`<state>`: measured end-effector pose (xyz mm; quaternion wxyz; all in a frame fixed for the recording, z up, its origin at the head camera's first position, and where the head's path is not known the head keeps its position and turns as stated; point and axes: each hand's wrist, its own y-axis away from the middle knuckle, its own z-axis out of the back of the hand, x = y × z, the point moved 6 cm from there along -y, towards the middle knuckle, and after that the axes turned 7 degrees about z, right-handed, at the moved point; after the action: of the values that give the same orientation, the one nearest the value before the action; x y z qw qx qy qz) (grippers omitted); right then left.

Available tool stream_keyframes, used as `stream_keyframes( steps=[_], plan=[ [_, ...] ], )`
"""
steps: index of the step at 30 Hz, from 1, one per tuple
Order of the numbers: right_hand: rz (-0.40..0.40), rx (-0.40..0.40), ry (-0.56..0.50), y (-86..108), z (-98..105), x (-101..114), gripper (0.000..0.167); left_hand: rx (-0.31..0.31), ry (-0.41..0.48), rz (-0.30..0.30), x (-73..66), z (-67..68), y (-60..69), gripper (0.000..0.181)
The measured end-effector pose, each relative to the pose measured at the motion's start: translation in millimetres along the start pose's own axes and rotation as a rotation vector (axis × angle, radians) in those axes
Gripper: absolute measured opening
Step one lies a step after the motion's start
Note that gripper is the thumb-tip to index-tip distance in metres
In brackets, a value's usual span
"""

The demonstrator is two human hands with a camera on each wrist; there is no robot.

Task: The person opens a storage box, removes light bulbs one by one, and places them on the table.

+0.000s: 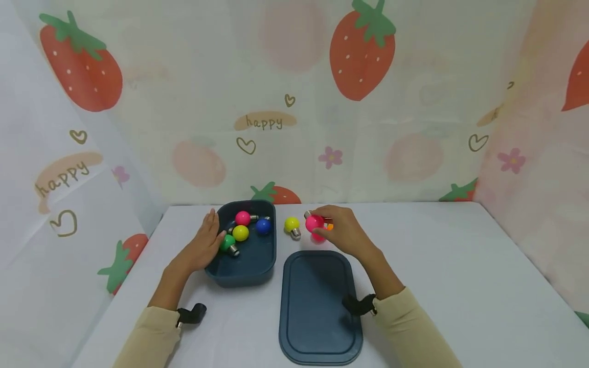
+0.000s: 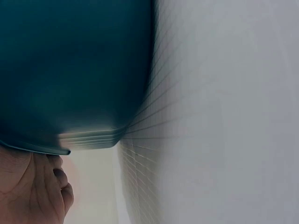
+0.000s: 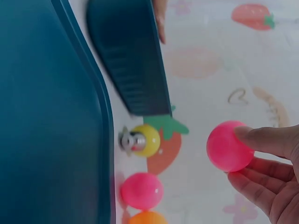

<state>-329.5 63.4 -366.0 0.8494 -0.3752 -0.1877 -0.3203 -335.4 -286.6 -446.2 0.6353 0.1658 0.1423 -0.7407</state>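
Note:
In the head view my right hand (image 1: pixel 339 230) pinches a pink bulb (image 1: pixel 315 223) above the tabletop; the right wrist view shows this pink bulb (image 3: pixel 230 146) between thumb and fingers (image 3: pixel 261 179). My left hand (image 1: pixel 202 244) rests against the left rim of the dark blue bin (image 1: pixel 244 280), fingers extended. Inside the bin lie a pink bulb (image 1: pixel 243 218), a blue bulb (image 1: pixel 264 226), a yellow bulb (image 1: pixel 240 233) and a green bulb (image 1: pixel 227 242). In the left wrist view, my left hand (image 2: pixel 35 186) touches the bin's (image 2: pixel 74 70) edge.
Right of the bin, a yellow bulb (image 1: pixel 292 224) lies on the white table (image 1: pixel 437 266). Another pink bulb (image 3: pixel 142 191) and an orange bulb (image 3: pixel 147 218) lie beside it. A dark blue lid (image 1: pixel 319 306) lies flat nearer the front. Patterned cloth stands behind.

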Motion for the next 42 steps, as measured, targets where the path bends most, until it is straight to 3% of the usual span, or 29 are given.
stream_keyframes(
  steps=[12,25,42],
  plan=[
    [-0.176,-0.024,-0.002,8.8,18.1,-44.3,0.042,0.004,-0.009,0.008,-0.6,2.2,1.9,0.070],
    [-0.292,-0.040,0.033,22.5,31.8,-80.0,0.043,-0.003,-0.005,0.003,-4.9,4.3,4.3,0.070],
    [-0.425,-0.036,0.019,39.9,30.0,-119.1,0.044,0.001,-0.001,0.001,0.0,-2.1,-0.4,0.072]
  ],
)
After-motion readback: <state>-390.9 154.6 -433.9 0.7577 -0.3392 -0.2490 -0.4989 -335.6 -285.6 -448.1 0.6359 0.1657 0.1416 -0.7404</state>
